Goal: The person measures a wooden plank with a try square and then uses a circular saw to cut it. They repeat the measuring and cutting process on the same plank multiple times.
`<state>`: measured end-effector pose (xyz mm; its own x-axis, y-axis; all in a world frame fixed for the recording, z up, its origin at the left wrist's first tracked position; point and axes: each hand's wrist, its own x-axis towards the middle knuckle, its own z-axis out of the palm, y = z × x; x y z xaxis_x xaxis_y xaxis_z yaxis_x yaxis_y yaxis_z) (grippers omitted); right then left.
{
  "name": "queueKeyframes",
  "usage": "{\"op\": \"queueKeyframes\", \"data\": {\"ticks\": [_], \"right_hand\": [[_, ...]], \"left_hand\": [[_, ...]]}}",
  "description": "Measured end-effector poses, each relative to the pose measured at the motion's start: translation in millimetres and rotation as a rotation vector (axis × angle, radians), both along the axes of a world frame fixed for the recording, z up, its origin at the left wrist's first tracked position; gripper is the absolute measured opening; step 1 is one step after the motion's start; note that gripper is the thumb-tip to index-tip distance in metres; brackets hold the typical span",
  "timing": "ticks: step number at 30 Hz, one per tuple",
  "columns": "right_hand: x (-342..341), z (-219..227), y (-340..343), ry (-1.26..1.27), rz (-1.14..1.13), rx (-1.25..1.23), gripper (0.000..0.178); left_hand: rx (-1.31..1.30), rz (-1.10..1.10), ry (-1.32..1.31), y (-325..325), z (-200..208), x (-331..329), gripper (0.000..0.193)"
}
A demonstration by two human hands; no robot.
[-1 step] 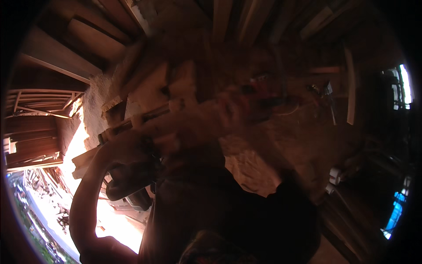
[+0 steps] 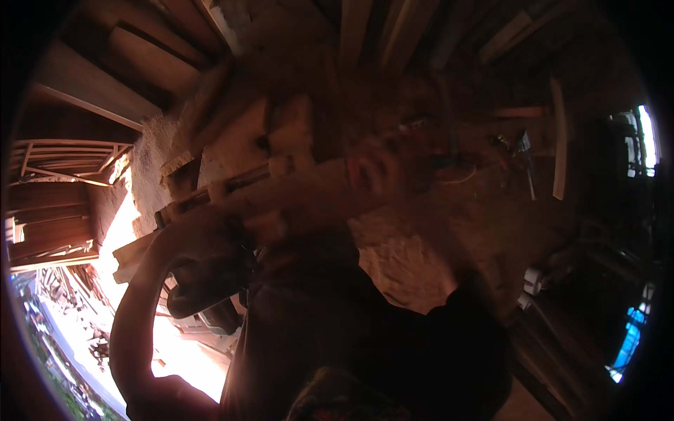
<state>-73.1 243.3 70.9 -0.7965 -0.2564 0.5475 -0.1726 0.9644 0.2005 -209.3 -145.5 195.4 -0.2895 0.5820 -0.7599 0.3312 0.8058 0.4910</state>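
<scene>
From where I sit, the head view is dim, with hard daylight flooding its lower left. The wooden board [image 2: 316,189] lies slantwise in front of the body, running from the bright left side up towards the middle, its left end lower in view.

My left hand [image 2: 228,231] is over the board's left part, the arm bent round from below. Its fingers sink into shadow, so I cannot tell whether they clasp the wood or merely rest there. Just below that hand sits a dark rounded object [image 2: 203,288], perhaps the body of a power tool; whether the hand touches it, I cannot make out.

My right hand [image 2: 375,165] is at the board's right part, fingers curled but blurred. They seem to bend towards the wood, yet I cannot confirm a grasp.

I judge the board stiff and moderately heavy, unlikely to bend or break under ordinary handling. Being long, it would want to swing if taken at one end, so I favour a hold near each end, fingers wrapped over the long edges. Raw wood should give decent grip, though dust could make it slide and rough edges might splinter.

Beyond it stand pale wooden blocks [image 2: 291,133]; nearer, right of the torso, spreads a pale, shaving-like heap [image 2: 397,266]. A thin wooden strip [image 2: 559,147] stands farther right.
</scene>
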Motion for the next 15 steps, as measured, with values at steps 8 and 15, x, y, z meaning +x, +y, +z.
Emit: {"op": "queueKeyframes", "data": {"ticks": [8,15], "right_hand": [[12.5,41.9,86.7,-0.685,-0.231,-0.434,0.050],[20.2,67.2,147.2,-0.981,-0.458,-0.402,0.048]], "left_hand": [[0.122,0.009,0.056,-7.4,-10.6,-12.8,0.045],[-0.111,-0.099,-0.007,2.6,-11.1,-19.8,0.057]]}}
